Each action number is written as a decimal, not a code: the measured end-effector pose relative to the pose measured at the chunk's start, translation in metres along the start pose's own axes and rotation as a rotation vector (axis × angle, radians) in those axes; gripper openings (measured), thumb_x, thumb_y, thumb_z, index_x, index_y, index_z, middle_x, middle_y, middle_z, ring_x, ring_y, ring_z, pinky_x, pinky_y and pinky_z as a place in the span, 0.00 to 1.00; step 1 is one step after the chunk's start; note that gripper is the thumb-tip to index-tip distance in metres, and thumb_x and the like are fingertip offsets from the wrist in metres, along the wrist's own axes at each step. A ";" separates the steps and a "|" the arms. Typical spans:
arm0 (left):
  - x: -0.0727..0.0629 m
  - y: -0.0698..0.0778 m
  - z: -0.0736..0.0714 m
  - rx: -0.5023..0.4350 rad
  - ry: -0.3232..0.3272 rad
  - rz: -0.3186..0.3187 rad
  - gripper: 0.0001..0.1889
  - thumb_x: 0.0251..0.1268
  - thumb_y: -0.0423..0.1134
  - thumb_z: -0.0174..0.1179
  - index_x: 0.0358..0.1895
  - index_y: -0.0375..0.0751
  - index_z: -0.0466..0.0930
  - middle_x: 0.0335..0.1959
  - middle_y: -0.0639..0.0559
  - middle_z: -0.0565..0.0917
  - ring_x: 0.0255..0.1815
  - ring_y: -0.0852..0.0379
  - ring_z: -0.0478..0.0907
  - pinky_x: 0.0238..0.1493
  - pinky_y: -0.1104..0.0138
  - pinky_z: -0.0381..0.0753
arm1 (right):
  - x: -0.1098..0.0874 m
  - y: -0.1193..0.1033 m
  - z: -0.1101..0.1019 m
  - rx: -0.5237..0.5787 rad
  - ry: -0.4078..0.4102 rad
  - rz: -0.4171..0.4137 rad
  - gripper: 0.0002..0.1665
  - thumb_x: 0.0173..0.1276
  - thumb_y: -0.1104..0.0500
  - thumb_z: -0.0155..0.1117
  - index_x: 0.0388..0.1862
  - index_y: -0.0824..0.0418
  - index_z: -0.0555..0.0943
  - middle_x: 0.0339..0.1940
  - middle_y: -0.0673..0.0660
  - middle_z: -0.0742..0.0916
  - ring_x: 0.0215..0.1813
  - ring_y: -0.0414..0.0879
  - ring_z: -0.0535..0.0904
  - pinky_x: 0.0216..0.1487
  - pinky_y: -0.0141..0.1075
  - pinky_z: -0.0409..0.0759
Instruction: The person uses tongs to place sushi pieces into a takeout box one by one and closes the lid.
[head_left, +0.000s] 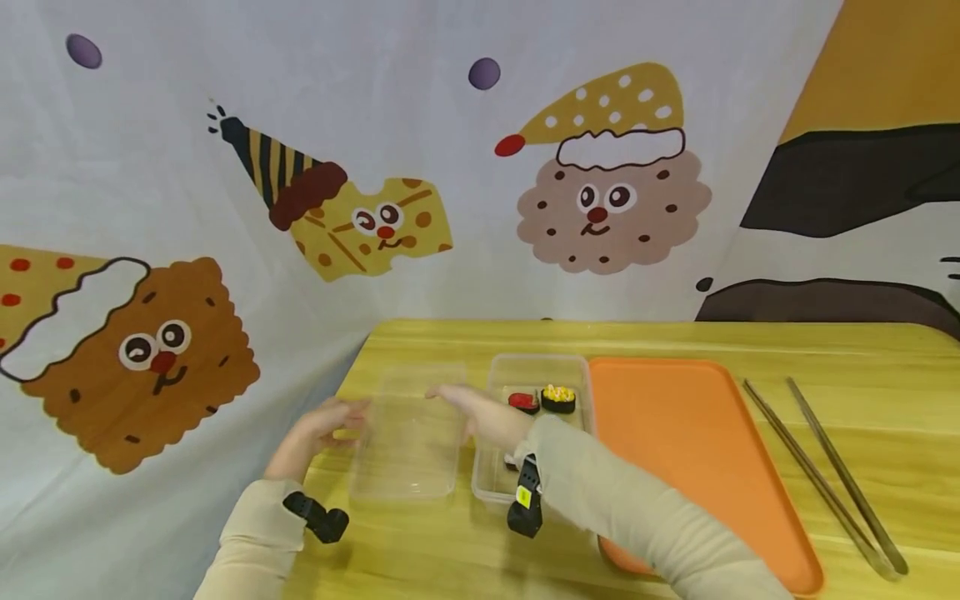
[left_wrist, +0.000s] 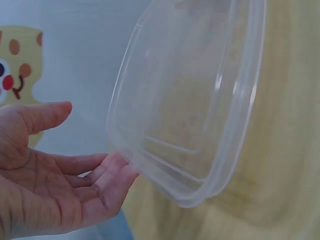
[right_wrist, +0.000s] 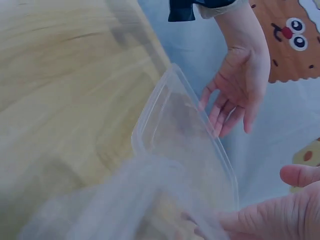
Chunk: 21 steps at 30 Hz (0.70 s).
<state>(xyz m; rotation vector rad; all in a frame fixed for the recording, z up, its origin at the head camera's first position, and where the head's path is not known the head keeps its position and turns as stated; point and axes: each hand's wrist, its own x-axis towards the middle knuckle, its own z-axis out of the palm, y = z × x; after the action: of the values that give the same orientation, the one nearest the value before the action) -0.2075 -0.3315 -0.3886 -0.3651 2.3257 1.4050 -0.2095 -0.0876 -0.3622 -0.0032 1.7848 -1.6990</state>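
Observation:
A clear, shallow plastic lid (head_left: 408, 437) is between my two hands, left of the clear plastic box (head_left: 540, 358). My left hand (head_left: 326, 425) is at the lid's left edge; in the left wrist view its fingertips touch the rim, and the thumb stands apart. My right hand (head_left: 491, 417) is by the lid's right edge, reaching across the box; its thumb is spread in the right wrist view, and its fingers are partly behind clear plastic. Inside the box sit a red-topped sushi piece (head_left: 523, 402) and a yellow-topped sushi piece (head_left: 558, 398). Another piece is mostly hidden by my right arm.
An orange tray (head_left: 667, 417) lies right of the box, with my right sleeve over part of it. Long metal tongs (head_left: 842, 467) lie farther right on the wooden table (head_left: 900, 392). A cartoon-printed cloth (head_left: 465, 108) hangs behind the table and along its left side.

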 end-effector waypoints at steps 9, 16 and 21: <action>-0.014 0.043 0.000 0.030 -0.019 0.036 0.36 0.70 0.51 0.45 0.69 0.27 0.46 0.67 0.31 0.57 0.67 0.39 0.59 0.58 0.55 0.74 | 0.000 -0.027 -0.025 0.097 0.126 0.063 0.44 0.62 0.52 0.59 0.71 0.62 0.51 0.72 0.67 0.53 0.70 0.69 0.51 0.62 0.62 0.63; -0.012 0.073 0.016 0.039 -0.052 0.099 0.33 0.72 0.47 0.42 0.70 0.29 0.45 0.69 0.32 0.55 0.69 0.41 0.58 0.61 0.57 0.71 | -0.029 -0.044 -0.056 -0.030 0.106 -0.032 0.40 0.67 0.59 0.53 0.72 0.63 0.47 0.73 0.64 0.54 0.71 0.63 0.54 0.66 0.54 0.65; -0.007 0.092 0.037 -0.020 -0.079 0.150 0.30 0.72 0.41 0.40 0.70 0.28 0.45 0.70 0.33 0.54 0.69 0.40 0.57 0.55 0.66 0.76 | -0.034 -0.044 -0.084 -0.117 0.161 -0.116 0.38 0.64 0.72 0.45 0.72 0.62 0.47 0.72 0.65 0.55 0.70 0.60 0.57 0.64 0.53 0.67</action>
<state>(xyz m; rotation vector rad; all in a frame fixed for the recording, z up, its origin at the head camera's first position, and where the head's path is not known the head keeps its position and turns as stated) -0.2326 -0.2561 -0.3291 -0.1397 2.3171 1.4841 -0.2403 -0.0049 -0.3134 -0.0220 2.0368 -1.7142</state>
